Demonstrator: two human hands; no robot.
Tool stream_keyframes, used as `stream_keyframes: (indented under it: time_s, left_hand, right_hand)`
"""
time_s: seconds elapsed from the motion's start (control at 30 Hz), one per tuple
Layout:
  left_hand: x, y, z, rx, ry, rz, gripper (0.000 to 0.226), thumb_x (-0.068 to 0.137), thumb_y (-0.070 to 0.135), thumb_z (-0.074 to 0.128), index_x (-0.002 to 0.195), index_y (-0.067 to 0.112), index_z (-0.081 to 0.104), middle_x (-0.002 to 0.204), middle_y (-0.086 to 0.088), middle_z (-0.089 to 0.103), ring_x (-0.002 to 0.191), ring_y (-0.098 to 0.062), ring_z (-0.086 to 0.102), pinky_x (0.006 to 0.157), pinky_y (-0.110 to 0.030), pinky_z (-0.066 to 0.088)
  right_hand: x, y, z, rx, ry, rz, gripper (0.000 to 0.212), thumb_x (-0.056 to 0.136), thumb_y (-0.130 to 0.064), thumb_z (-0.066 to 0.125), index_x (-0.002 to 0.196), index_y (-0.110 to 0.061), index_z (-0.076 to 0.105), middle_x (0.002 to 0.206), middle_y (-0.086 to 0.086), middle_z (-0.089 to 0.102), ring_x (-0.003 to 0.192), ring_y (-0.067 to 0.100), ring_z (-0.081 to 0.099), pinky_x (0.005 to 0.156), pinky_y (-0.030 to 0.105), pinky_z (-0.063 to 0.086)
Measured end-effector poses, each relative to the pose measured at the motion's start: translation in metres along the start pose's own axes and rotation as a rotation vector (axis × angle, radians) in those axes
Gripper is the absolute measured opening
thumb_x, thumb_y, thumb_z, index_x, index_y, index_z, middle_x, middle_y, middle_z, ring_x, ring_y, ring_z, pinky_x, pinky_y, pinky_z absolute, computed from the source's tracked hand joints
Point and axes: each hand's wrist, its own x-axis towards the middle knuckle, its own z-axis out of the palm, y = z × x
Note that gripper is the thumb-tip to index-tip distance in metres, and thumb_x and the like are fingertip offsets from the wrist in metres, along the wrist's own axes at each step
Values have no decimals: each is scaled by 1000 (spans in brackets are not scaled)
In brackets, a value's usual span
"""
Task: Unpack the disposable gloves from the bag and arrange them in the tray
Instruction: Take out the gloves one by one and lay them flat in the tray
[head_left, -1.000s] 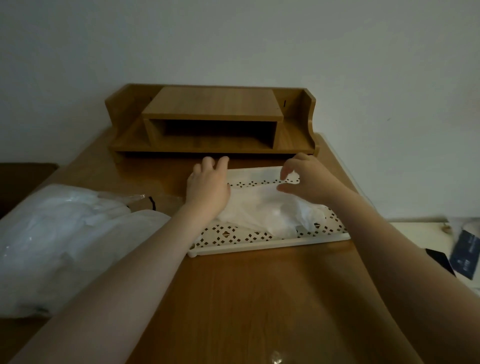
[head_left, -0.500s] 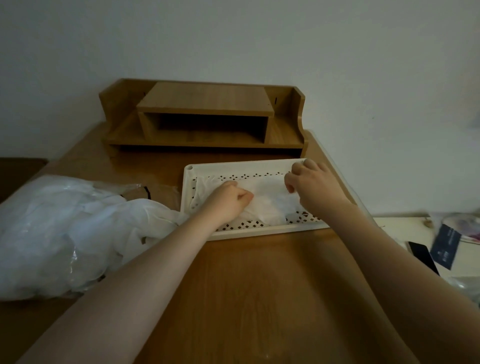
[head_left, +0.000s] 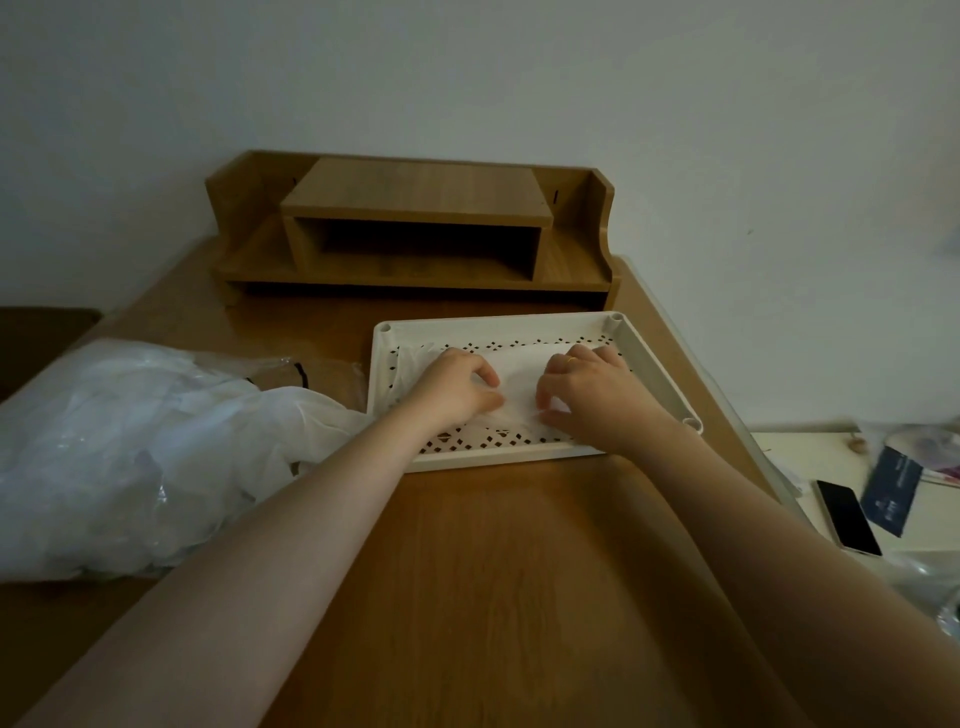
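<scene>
My left hand (head_left: 457, 387) and right hand (head_left: 587, 387) pinch the gloves (head_left: 519, 371) lying flat in the tray (head_left: 660, 374); bag (head_left: 130, 441) left.

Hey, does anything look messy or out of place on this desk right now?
Nothing looks damaged or spilled. The tray sits slightly askew to the desk edge. The gloves in it are rumpled under the left hand and right hand. The bag slumps open at the left, with loose gloves spilling toward the tray.
</scene>
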Motion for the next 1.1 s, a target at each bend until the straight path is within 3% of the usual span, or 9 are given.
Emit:
stream_keyframes:
  time_s: [0.17, 0.23, 0.3, 0.4, 0.53, 0.6, 0.73, 0.97, 1.1]
  left_hand:
    - [3, -3, -5, -37, 36, -34, 18, 93, 26, 55, 108, 18, 62, 137, -2, 44, 105, -17, 52, 69, -15, 40]
    - [6, -6, -7, 0, 67, -50, 21, 95, 26, 49, 109, 17, 62, 135, -4, 47, 100, -18, 54, 59, -17, 38]
    - [8, -9, -7, 44, 83, -63, 22, 95, 26, 49, 109, 16, 63, 131, -6, 49, 102, -21, 54, 67, -23, 42]
    - [6, -9, -5, 102, 82, -45, 28, 91, 32, 56, 115, 18, 59, 134, -6, 43, 118, -24, 44, 91, -33, 45]
    - [3, -14, 0, 397, -39, -29, 64, 92, 52, 46, 146, 23, 29, 156, -5, 14, 144, -26, 5, 115, -43, 9]
    - [3, -24, 1, 463, -109, -75, 74, 91, 63, 34, 151, 29, 9, 160, -1, -6, 145, -23, -13, 115, -46, -5]
    - [4, -32, 0, 510, -158, -85, 86, 85, 75, 25, 151, 29, -7, 158, 3, -16, 144, -20, -18, 114, -47, -8]
    - [-2, -39, -7, 563, -201, -10, 94, 80, 79, 31, 150, 30, -10, 157, 5, -18, 144, -18, -17, 115, -46, -8]
    - [-13, -27, -17, 419, -49, 92, 74, 94, 58, 35, 152, 25, 4, 159, 4, -10, 145, -16, -11, 116, -45, -4]
  right_hand:
    - [-4, 3, -5, 84, 118, -64, 23, 94, -28, 51, 107, -21, 68, 120, -2, 59, 104, 16, 46, 88, 29, 36]
    - [-4, 5, -10, 82, 9, -101, 24, 92, -37, 55, 102, -22, 71, 120, -6, 58, 107, 13, 44, 93, 30, 36]
    - [-2, 6, -14, 153, -68, -47, 36, 92, -48, 48, 99, -21, 71, 118, -8, 58, 111, 13, 44, 99, 35, 35]
    - [10, -4, -9, 400, 94, 78, 39, 97, -43, 39, 111, -16, 64, 124, 2, 56, 116, 20, 47, 98, 35, 38]
    - [28, -21, 18, 347, -186, 81, 62, 97, -51, 37, 149, -20, 23, 159, 2, 15, 146, 22, 10, 117, 40, 8]
    - [31, -13, 27, 324, -324, 126, 74, 93, -61, 33, 152, -27, 5, 161, -2, -5, 147, 21, -8, 116, 46, -6]
    - [29, 9, 34, 258, -357, 283, 94, 79, -80, 32, 151, -32, -6, 159, -3, -15, 145, 28, -16, 114, 55, -12]
    - [15, -3, 35, 275, -416, 407, 114, 63, -91, 32, 149, -34, -16, 157, 0, -24, 143, 33, -22, 110, 62, -13]
    - [15, -4, 26, 226, -344, 441, 112, 65, -91, 29, 150, -31, -12, 158, 2, -21, 143, 30, -22, 110, 62, -15]
